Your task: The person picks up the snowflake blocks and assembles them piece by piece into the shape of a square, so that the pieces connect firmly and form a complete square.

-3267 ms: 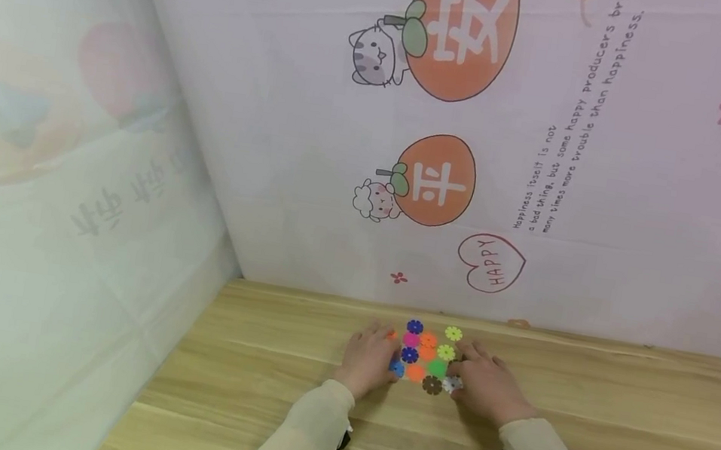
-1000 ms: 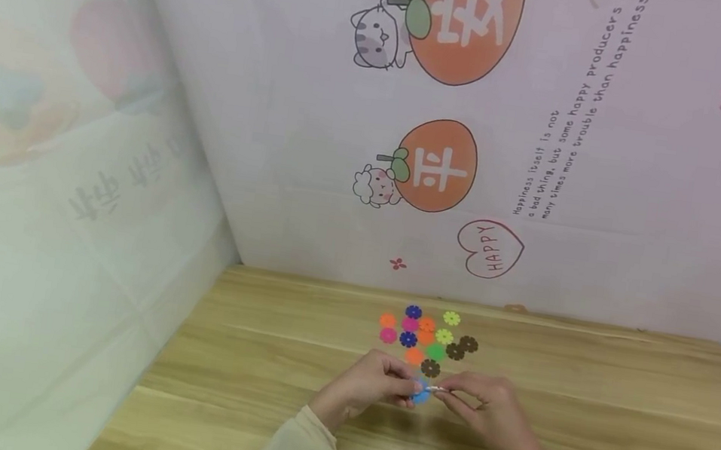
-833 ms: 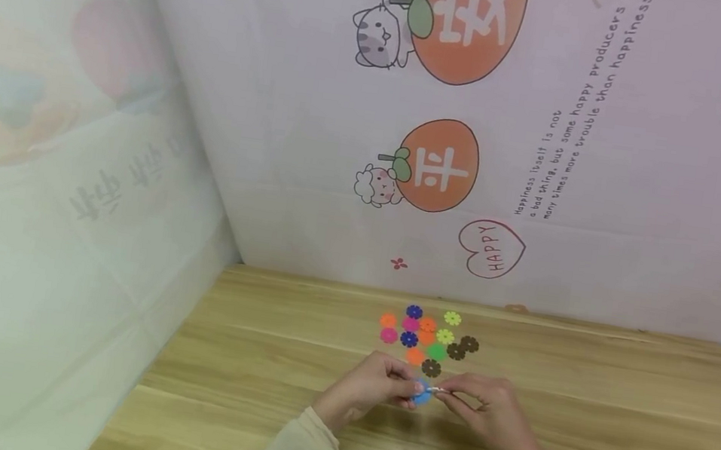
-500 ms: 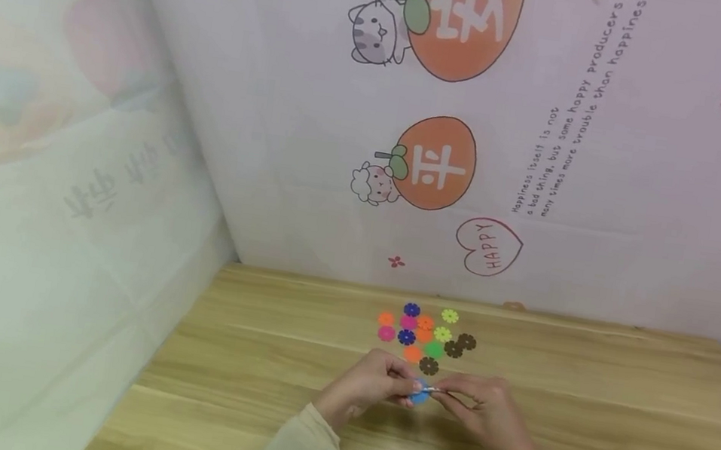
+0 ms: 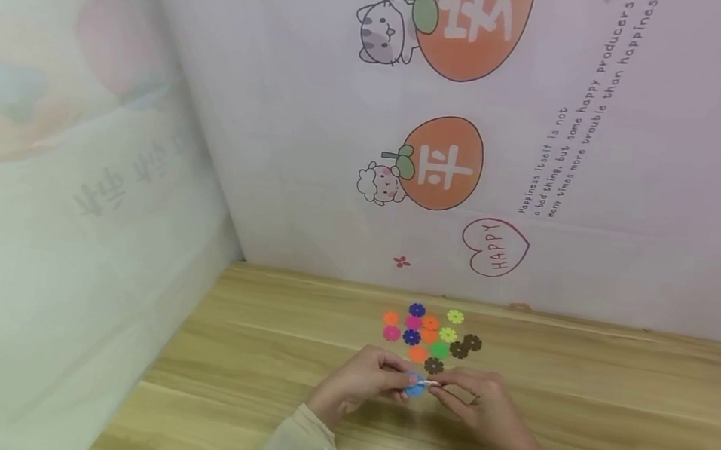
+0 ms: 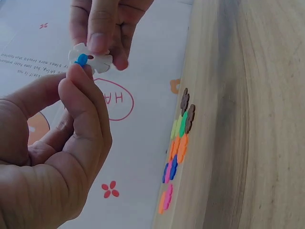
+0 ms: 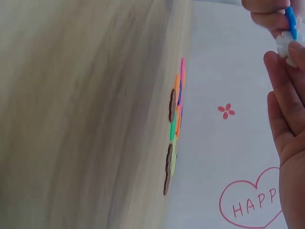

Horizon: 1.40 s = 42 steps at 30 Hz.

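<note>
My left hand (image 5: pixel 362 379) pinches a blue notched snowflake disc (image 5: pixel 414 387) between thumb and fingers, just in front of the loose discs. Facing it, my right hand (image 5: pixel 488 409) pinches a white snowflake disc (image 6: pixel 101 63) by its edge. The two discs meet at their edges, roughly at right angles, and the blue one crosses the white one's rim in the left wrist view. How deep their slots engage cannot be told. Both hands are raised above the wooden table (image 5: pixel 229 390). Fingers hide part of each disc.
Behind the hands lie several flat snowflake discs: dark blue (image 5: pixel 416 310), pink (image 5: pixel 391 333), orange (image 5: pixel 417 353), yellow (image 5: pixel 455 316), green (image 5: pixel 438 350) and brown (image 5: pixel 434 365). A printed cloth (image 5: pixel 306 225) hangs along the table's back edge, another cloth (image 5: pixel 144 257) on the left.
Earlier my hands rested at either side of the loose discs. They have since taken the blue and white discs nearer to me and brought them together. Over the last second they barely move.
</note>
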{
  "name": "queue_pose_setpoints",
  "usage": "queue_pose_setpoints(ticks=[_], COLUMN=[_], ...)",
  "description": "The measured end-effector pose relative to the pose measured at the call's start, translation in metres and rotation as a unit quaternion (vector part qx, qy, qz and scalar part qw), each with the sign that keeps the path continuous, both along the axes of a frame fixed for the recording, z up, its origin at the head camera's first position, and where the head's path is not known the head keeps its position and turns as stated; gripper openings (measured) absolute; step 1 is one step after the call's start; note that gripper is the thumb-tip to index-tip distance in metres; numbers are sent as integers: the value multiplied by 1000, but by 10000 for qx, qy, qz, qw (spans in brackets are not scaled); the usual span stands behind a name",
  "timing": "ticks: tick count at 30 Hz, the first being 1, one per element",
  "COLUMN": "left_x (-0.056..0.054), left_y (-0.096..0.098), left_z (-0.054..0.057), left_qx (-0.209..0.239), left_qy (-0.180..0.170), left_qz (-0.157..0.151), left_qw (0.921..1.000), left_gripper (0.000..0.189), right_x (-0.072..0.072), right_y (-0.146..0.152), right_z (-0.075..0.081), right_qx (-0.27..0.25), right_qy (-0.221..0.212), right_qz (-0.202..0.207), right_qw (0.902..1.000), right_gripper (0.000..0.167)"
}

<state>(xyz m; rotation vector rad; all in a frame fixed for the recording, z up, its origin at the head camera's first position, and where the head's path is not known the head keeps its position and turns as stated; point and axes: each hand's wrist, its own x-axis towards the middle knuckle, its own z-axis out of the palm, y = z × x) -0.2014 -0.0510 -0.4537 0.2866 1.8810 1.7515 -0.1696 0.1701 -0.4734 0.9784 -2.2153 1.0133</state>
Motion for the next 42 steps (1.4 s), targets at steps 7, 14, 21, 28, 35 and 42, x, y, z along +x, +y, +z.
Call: queue_pose_setpoints(ticks=[7,14,21,28,35,42], left_x=[-4,-7,-8,-8,-8,-8], left_y=[-8,-14,-18,-18,-17,-17], left_z=[1,0,-1,-2,-2,-2], left_qx=[-61,-11,38,-36,-102,-56], left_qy=[43,-28,-19,8,5,-9], left_qz=[136,99,70,91,99,180], left_qw=[9999,9999,10000,10000,9999,9998], left_gripper=[19,19,19,17,16,16], right_x=[-10,-29,-48,-54,-53,-53], right_y=[8,2,-10,-18,-18,-20], right_z=[2,3,1,-1,-3,-7], right_qx=[899,1996,2431,2830,2936,2845], right_qy=[-870,-1701,-2106,-1947,-1782,-1771], right_qz=[-785,-1071,-1063,-1509,-1569,-1569], right_qw=[9890,9591,9409,9269,9260,9290], right_gripper=[21,18,9,6,7,12])
